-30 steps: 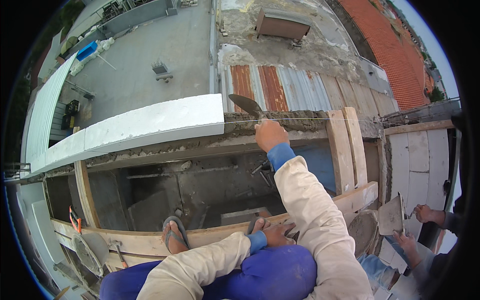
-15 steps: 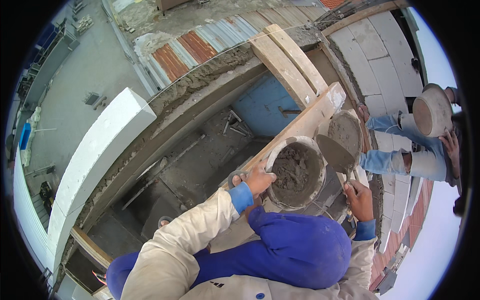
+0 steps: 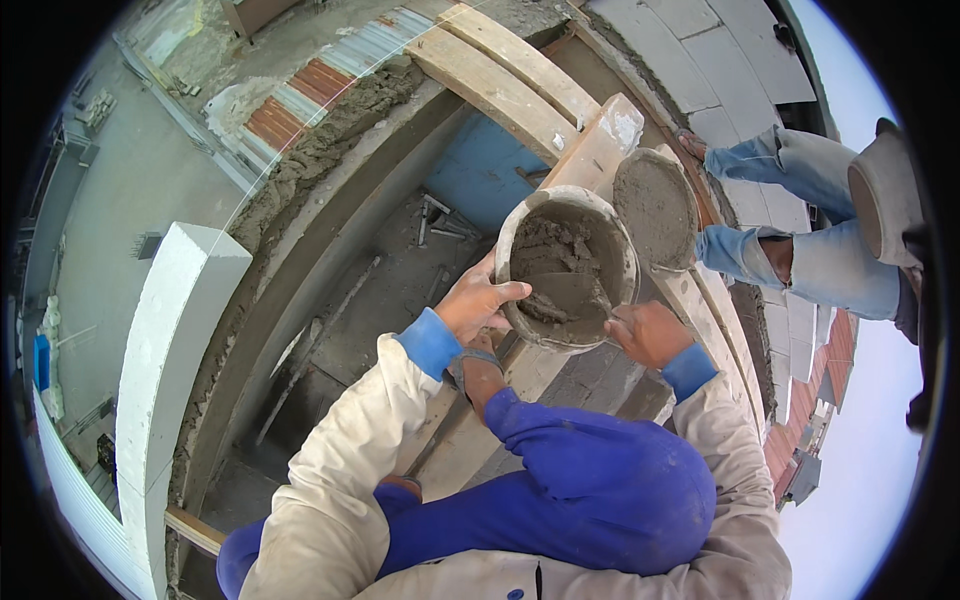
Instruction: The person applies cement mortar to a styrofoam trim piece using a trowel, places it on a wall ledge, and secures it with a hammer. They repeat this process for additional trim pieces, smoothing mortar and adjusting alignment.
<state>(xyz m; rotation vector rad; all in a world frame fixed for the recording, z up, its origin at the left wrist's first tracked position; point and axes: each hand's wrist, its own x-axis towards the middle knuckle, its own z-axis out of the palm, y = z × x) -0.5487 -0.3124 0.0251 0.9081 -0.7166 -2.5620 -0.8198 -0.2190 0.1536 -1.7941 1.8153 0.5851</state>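
My left hand (image 3: 478, 303) grips the rim of a round bucket (image 3: 632, 285), thumb over the edge. Grey wet mortar (image 3: 552, 240) partly fills it. At the bucket's right side my right hand (image 3: 648, 333) is closed on a trowel, whose blade (image 3: 562, 292) lies down in the mortar; its handle is hidden in my fingers. Just beyond, to the right, a second round container (image 3: 655, 205) is filled with mortar up to near its rim. Wooden planks (image 3: 530, 370) run below the bucket.
At left, a white block (image 3: 178, 310) stands on a wall whose top carries a mortar bed (image 3: 330, 140), with a string above. Between wall and planks opens a deep drop to a floor (image 3: 350, 340). At right, a person in torn jeans (image 3: 840, 260) holds another bucket (image 3: 885, 195).
The trowel has gone from above the second container into the bucket's mortar. My right hand has moved left to the bucket's side. The view has shifted, and the bucket appears higher.
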